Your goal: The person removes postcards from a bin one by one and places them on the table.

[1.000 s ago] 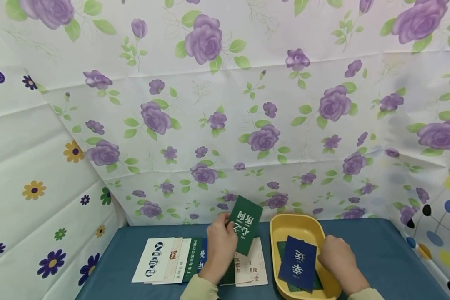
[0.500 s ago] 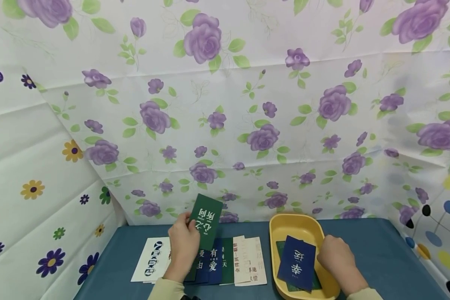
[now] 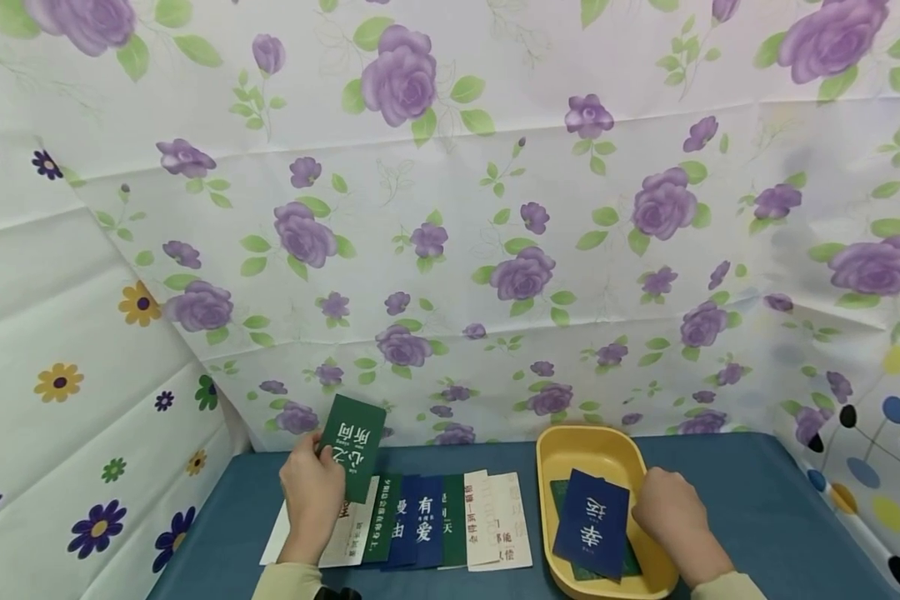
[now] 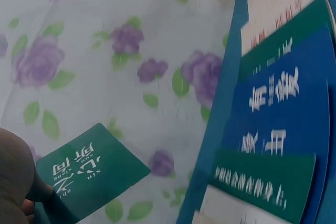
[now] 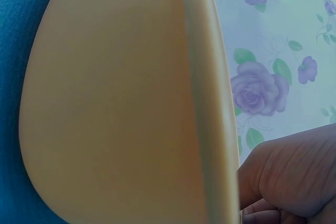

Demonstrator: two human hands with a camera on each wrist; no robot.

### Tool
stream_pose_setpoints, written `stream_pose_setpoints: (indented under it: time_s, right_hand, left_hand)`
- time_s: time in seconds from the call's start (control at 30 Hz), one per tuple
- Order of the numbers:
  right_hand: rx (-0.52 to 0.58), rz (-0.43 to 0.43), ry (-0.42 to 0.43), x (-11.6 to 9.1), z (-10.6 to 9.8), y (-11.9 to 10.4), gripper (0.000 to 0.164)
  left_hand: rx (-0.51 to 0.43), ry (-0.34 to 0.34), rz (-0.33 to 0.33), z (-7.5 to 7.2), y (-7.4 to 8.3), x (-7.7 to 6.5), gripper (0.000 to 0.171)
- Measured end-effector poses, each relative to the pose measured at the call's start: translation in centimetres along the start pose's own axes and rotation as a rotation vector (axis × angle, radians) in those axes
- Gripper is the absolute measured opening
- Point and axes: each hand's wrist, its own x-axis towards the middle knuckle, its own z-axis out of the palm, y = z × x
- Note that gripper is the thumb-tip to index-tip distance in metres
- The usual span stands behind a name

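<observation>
My left hand pinches a green card with white lettering by its edge. It holds the card tilted above the left end of a row of overlapping cards. In the left wrist view the green card stands out beyond the thumb. That row runs from a white card through a narrow green one and blue ones to cream cards. On the right, my right hand grips the side rim of a yellow plastic tub; its fingertips are partly hidden by the rim.
Inside the tub lies a blue card over green ones. A dark blue-green cloth covers the table. Floral sheeting rises behind the table, with more patterned sheeting at both sides.
My left hand has carried the green card leftward over the row, uncovering the blue and green cards in the middle. The right hand stays on the tub.
</observation>
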Motion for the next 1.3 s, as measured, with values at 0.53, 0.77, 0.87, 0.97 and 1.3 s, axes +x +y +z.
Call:
stream_pose_setpoints:
  time_s: [0.53, 0.77, 0.87, 0.97, 1.3]
  right_hand:
    - [-0.015, -0.007, 0.008, 0.0, -0.2, 0.0, 0.008]
    - [-0.013, -0.002, -0.005, 0.1, -0.3, 0.1, 0.008]
    - [-0.016, -0.009, -0.006, 0.0, -0.1, 0.1, 0.008]
    - [-0.028, -0.022, 0.016, 0.0, -0.1, 0.0, 0.008]
    - [-0.02, -0.01, -0.013, -0.1, -0.2, -0.1, 0.009]
  left_hand:
    - [0.151, 0.017, -0.168, -3.5, -4.8, 2.4, 0.032]
    - [0.194, 0.001, -0.258, -5.3, -6.8, 3.4, 0.033]
    - [0.212, -0.021, -0.28, -5.7, -7.7, 3.5, 0.034]
    - [0.223, -0.052, -0.29, -5.8, -8.4, 3.5, 0.035]
    - [0.261, -0.185, -0.289, -4.1, -11.0, 2.5, 0.032]
